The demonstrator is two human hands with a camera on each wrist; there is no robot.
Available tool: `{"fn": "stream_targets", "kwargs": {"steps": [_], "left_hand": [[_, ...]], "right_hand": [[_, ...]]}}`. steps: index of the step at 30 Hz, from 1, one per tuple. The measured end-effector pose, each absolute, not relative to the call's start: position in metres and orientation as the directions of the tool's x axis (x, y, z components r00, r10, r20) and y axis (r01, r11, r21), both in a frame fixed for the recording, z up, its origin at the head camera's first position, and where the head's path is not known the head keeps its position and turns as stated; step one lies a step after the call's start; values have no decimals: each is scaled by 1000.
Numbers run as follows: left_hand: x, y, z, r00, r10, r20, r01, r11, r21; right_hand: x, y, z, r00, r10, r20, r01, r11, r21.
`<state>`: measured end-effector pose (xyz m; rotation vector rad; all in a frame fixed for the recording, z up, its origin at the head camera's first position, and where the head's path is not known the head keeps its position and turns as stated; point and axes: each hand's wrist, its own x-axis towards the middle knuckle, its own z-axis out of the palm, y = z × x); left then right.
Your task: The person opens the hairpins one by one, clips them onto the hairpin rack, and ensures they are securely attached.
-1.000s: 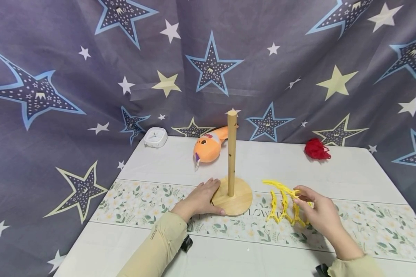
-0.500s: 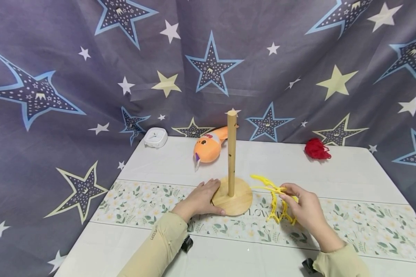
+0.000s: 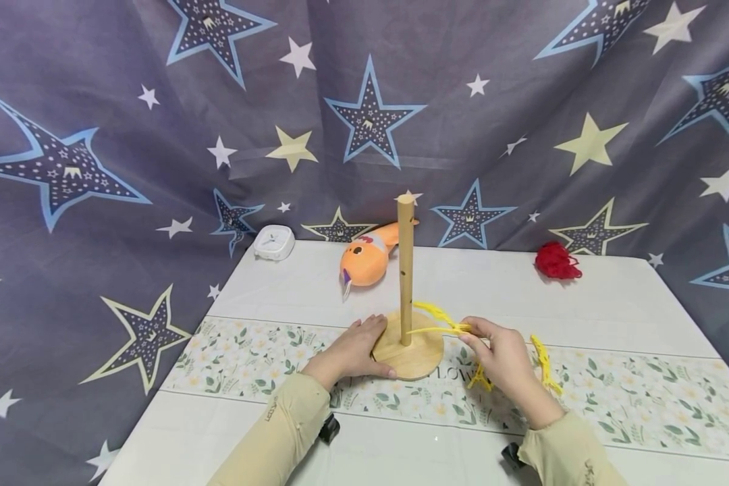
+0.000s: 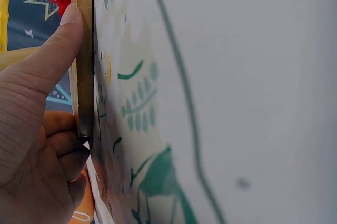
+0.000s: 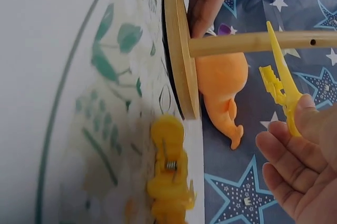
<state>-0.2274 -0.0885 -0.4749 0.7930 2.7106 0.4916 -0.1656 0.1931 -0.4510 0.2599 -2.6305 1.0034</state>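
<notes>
A round wooden base (image 3: 422, 358) with an upright wooden pole (image 3: 406, 270) forms a stand on the table. My left hand (image 3: 355, 347) grips the left rim of this base, thumb along the front edge and fingers curled at the side, as the left wrist view shows. Between thumb and fingers, my right hand (image 3: 501, 347) pinches a yellow plastic clip (image 3: 457, 327). Its two long arms are spread and point left, their tips right at the pole's lower part. In the right wrist view the yellow clip (image 5: 284, 87) overlaps the space beside the pole (image 5: 253, 44).
More yellow clips lie on the floral strip: one clip (image 3: 545, 364) right of my right hand, another clip (image 3: 480, 379) partly behind it. Farther back are a white clock (image 3: 274, 243), an orange plush toy (image 3: 364, 262) and a red bundle of yarn (image 3: 557, 261). A star-patterned curtain (image 3: 492, 115) hangs behind.
My right hand has moved left with the yellow clip, from above the other clips to the pole. The clip at the right is uncovered now. My left hand stays on the base.
</notes>
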Motion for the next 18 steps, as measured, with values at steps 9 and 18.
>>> {"fn": "stream_targets", "kwargs": {"steps": [9, 18], "left_hand": [[-227, -88, -474, -811, 562, -164, 469, 792, 391], [-227, -87, -474, -811, 560, -172, 473, 798, 373]], "right_hand": [[-174, 177, -449, -937, -61, 345, -272, 746, -608], [-179, 164, -449, -914, -107, 392, -339, 732, -591]]}}
